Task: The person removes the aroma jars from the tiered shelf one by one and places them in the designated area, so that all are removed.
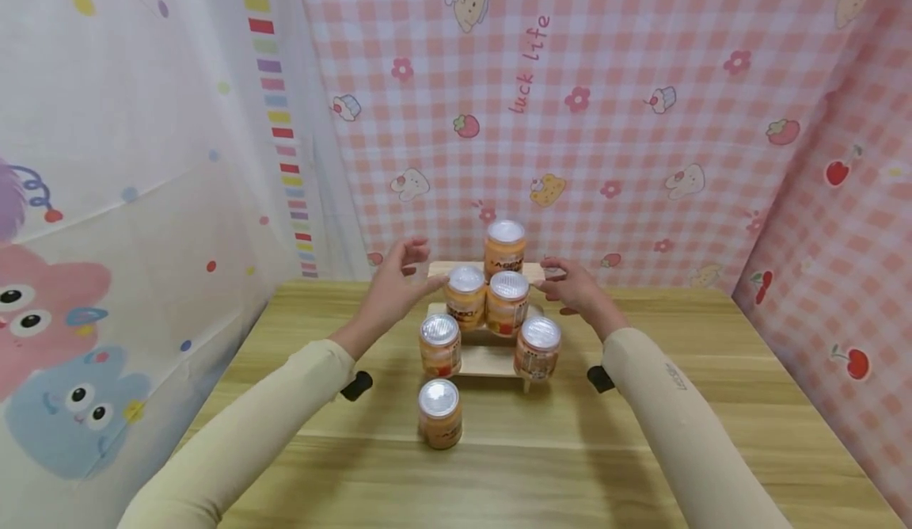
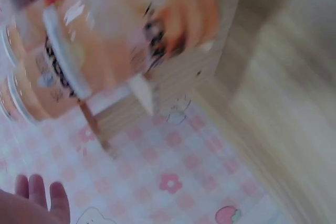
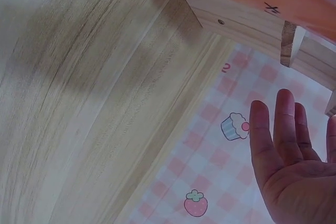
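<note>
A wooden tiered stand [image 1: 488, 363] holds several orange-labelled cans with silver lids. One can [image 1: 505, 256] sits on the top step, and two, a left can [image 1: 465, 307] and a right can [image 1: 507, 311], stand side by side on the middle step. On the bottom step a left can [image 1: 440, 353] and a right can [image 1: 537, 356] stand apart. Another can [image 1: 440, 422] stands on the table in front. My left hand [image 1: 399, 283] is at the stand's left, thumb near the middle left can. At the right end of the top step is my right hand [image 1: 575, 287], fingers relaxed. Neither hand holds anything.
The stand rests on a wood-grain table [image 1: 663, 418]. Behind it hangs a pink checked cloth [image 1: 606, 141], with a white patterned cloth [image 1: 164, 236] on the left side. Black straps [image 1: 356, 386] show below the wrists.
</note>
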`<state>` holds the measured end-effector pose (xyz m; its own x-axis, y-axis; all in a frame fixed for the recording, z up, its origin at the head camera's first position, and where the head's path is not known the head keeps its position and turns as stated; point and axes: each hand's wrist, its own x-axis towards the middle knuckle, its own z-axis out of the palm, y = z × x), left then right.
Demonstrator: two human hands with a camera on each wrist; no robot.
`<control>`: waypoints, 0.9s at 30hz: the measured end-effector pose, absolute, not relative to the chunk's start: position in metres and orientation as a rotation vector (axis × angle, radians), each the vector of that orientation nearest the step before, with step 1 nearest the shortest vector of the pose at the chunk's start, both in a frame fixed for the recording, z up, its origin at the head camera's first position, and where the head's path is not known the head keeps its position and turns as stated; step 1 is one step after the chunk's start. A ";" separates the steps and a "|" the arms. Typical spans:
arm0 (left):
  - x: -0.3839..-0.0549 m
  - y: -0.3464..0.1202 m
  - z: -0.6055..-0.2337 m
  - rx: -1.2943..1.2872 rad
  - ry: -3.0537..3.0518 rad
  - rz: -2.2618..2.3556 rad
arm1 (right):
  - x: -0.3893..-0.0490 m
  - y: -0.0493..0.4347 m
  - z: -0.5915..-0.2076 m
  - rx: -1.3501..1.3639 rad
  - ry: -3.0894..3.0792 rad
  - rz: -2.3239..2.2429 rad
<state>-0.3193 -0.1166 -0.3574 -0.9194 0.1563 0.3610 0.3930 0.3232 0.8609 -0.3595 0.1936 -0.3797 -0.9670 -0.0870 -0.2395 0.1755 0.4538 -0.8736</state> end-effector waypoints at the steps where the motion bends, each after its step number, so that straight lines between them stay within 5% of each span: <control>1: -0.325 -0.114 -0.354 -0.501 -2.399 -1.638 | -0.360 0.194 -0.380 0.075 2.454 -1.521; 27: -0.396 -0.047 -0.319 -0.771 -2.681 -1.743 | -0.356 0.192 -0.378 0.106 2.424 -1.556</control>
<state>-0.3961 -0.0475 -0.3193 -0.8798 0.4581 0.1270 0.3020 0.3323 0.8935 -0.3559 0.1925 -0.3779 -0.9640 -0.0773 -0.2546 0.1992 0.4246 -0.8832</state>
